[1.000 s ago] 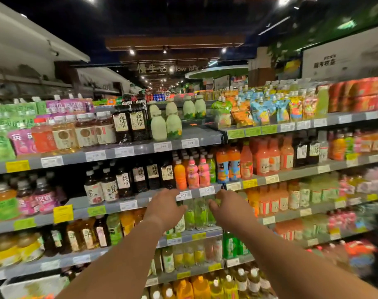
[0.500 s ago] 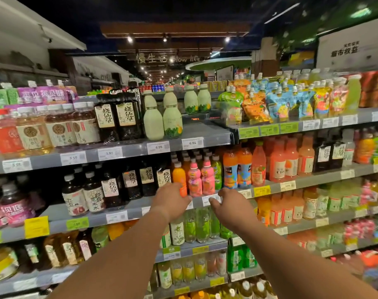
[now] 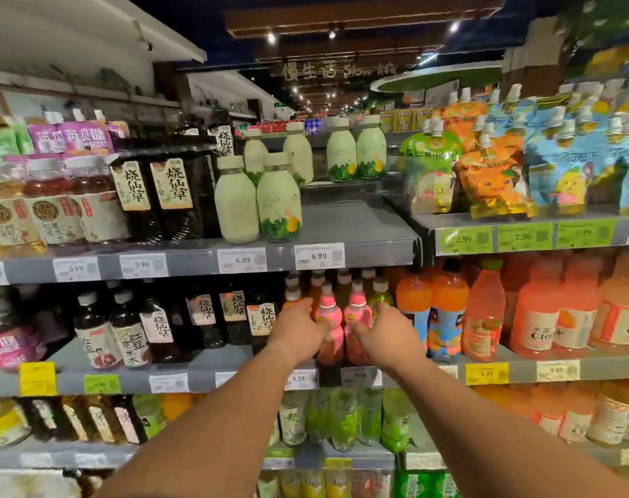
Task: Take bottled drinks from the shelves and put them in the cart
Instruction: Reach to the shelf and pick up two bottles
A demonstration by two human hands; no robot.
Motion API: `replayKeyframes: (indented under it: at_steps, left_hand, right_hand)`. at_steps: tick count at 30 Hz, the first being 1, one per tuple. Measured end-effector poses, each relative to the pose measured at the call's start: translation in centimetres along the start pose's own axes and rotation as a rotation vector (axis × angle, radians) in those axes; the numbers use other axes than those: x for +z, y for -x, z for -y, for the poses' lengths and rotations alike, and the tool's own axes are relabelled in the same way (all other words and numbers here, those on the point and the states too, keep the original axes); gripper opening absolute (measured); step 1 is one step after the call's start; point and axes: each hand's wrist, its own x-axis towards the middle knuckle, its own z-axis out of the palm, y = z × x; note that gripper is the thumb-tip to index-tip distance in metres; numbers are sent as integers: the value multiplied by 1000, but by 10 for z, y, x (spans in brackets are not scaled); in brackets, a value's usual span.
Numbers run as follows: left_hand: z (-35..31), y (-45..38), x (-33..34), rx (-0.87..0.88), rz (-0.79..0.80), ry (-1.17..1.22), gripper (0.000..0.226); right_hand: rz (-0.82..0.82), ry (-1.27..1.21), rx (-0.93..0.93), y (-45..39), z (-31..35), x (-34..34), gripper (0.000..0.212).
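Pink bottles fill both my grips now: my left hand (image 3: 300, 330) curls round the left pink bottle (image 3: 329, 327) and my right hand (image 3: 390, 334) round the right pink bottle (image 3: 356, 323), both standing on the middle shelf (image 3: 212, 372). A second ago my hands hovered lower, by the green drinks (image 3: 341, 418); they have climbed a shelf. Lifting should come next, I judge. No cart is in view.
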Motion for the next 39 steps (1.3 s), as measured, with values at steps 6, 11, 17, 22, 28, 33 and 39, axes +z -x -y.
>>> replayKeyframes:
  at_steps: [6,11,17,22,28,33,39]
  left_hand:
    - [-2,-23,29,-70,-61,11,34]
    - [-7,-24,36,-66,-73,-83,31]
    - [-5,-24,41,-43,-93,-133,38]
    - [-8,-17,46,-42,-75,-87,30]
    - [-1,-4,33,-56,-145,38,45]
    - [12,17,-9,-22,-261,111,41]
    - [69,78,-73,-81,-326,160,41]
  right_hand:
    - [24,-40,-32,-37,-12,23,49]
    - [15,18,-59,-41,-16,31,45]
    - [-50,-22,-118,-32,-22,30,43]
    - [-63,-68,-142,-26,-28,31,38]
    - [-59,-75,-213,-22,-21,27,30]
    - [-150,-45,-385,-5,17,25,29]
    - [-95,-63,-441,40,82,50,32]
